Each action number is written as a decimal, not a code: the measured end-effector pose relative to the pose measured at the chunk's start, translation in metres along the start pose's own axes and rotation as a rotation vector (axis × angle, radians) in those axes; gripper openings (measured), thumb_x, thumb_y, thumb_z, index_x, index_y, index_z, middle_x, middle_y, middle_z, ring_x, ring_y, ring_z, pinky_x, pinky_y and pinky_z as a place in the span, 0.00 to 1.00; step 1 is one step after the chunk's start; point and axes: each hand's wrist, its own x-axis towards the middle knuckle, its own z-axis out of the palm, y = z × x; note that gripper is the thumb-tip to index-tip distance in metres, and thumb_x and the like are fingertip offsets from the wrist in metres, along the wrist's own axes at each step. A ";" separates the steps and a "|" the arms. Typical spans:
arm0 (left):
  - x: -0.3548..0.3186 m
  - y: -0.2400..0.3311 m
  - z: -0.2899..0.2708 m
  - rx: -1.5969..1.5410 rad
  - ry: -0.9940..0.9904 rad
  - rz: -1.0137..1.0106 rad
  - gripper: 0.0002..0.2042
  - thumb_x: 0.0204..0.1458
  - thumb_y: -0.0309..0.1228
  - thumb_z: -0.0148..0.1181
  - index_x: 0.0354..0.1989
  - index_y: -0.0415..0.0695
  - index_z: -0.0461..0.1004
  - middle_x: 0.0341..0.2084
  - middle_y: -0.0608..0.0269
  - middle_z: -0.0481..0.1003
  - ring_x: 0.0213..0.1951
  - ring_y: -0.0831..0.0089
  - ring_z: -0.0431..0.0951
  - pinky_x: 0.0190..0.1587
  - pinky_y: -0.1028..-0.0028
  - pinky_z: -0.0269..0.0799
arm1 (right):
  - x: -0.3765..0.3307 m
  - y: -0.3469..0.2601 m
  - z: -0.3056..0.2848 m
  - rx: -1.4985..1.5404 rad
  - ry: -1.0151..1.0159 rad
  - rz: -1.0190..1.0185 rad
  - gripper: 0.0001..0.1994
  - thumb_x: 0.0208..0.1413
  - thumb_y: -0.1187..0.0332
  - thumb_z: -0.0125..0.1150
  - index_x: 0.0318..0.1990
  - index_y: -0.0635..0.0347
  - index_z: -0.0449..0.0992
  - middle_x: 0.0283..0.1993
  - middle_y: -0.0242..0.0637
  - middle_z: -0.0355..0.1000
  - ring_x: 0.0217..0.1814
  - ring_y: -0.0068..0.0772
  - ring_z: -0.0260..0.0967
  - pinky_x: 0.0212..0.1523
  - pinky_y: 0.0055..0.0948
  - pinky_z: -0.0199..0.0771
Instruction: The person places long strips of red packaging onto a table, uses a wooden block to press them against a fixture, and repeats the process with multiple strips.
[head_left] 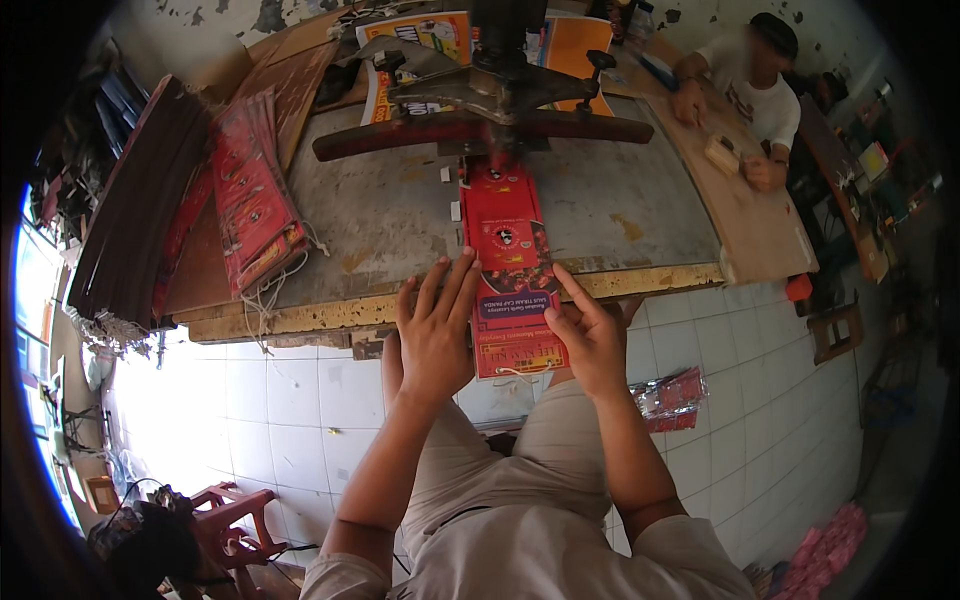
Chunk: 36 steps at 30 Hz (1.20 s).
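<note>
A long red printed card (510,270) lies lengthwise on the worktable (370,215). Its far end is beneath the dark metal press (490,95). The near end, with a white string loop, hangs past the table edge toward my lap. Along the card's left edge, my left hand (437,325) rests with its fingers stretched out and slightly spread. My right hand (592,340) grips the right edge, thumb and index finger on the card's side; its other fingers are mostly hidden. Two small white pieces (455,211) sit on the tabletop left of the card.
Red printed cards with strings (255,190) are piled at left, beside a thick dark stack (135,195). Across the table at right, a person (755,100) handles a small light-brown block (722,154). Shiny red packets (675,398) lie on the tiled floor; a red stool (232,525) stands lower left.
</note>
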 end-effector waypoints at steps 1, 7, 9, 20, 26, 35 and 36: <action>-0.001 -0.001 0.000 0.013 -0.004 0.002 0.32 0.64 0.43 0.60 0.76 0.45 0.70 0.78 0.63 0.70 0.75 0.56 0.70 0.78 0.47 0.53 | 0.000 -0.001 0.000 -0.022 -0.004 -0.006 0.32 0.76 0.76 0.60 0.83 0.67 0.59 0.51 0.42 0.86 0.51 0.18 0.81 0.54 0.23 0.80; 0.000 0.003 -0.003 0.002 -0.040 -0.013 0.34 0.61 0.34 0.63 0.78 0.45 0.67 0.80 0.65 0.66 0.77 0.58 0.67 0.79 0.47 0.51 | 0.002 0.020 -0.009 -0.019 -0.029 -0.013 0.32 0.76 0.74 0.61 0.83 0.64 0.59 0.52 0.37 0.86 0.50 0.17 0.80 0.54 0.22 0.79; -0.001 0.002 -0.002 -0.024 -0.035 -0.016 0.35 0.60 0.34 0.62 0.79 0.46 0.67 0.80 0.65 0.66 0.77 0.58 0.67 0.79 0.47 0.51 | -0.001 0.013 -0.004 0.132 -0.007 0.022 0.31 0.76 0.73 0.62 0.83 0.65 0.60 0.50 0.36 0.86 0.48 0.16 0.80 0.53 0.22 0.79; -0.003 -0.001 -0.005 -0.013 0.002 0.033 0.33 0.59 0.32 0.64 0.77 0.48 0.70 0.79 0.66 0.69 0.77 0.59 0.68 0.79 0.49 0.52 | 0.107 -0.014 -0.201 -0.658 0.565 -0.223 0.19 0.75 0.59 0.65 0.66 0.56 0.81 0.39 0.39 0.82 0.39 0.31 0.80 0.40 0.31 0.79; -0.001 -0.002 0.007 0.042 0.022 0.051 0.28 0.62 0.30 0.62 0.73 0.50 0.75 0.75 0.70 0.74 0.75 0.63 0.71 0.78 0.53 0.54 | 0.217 0.013 -0.366 -1.419 0.602 -0.295 0.29 0.70 0.64 0.67 0.76 0.54 0.71 0.79 0.51 0.65 0.81 0.55 0.63 0.77 0.54 0.66; 0.000 0.005 0.001 0.088 0.023 0.004 0.21 0.70 0.33 0.57 0.70 0.51 0.78 0.72 0.69 0.78 0.74 0.62 0.72 0.79 0.56 0.54 | 0.249 0.029 -0.380 -1.381 0.596 -0.283 0.27 0.72 0.63 0.63 0.76 0.55 0.70 0.79 0.47 0.66 0.80 0.54 0.64 0.79 0.50 0.66; 0.000 0.007 -0.001 0.088 0.015 -0.001 0.20 0.70 0.32 0.56 0.70 0.51 0.78 0.72 0.69 0.77 0.74 0.62 0.72 0.79 0.56 0.54 | 0.253 0.032 -0.384 -1.361 0.605 -0.330 0.26 0.72 0.65 0.63 0.75 0.55 0.71 0.77 0.47 0.68 0.79 0.56 0.65 0.78 0.50 0.67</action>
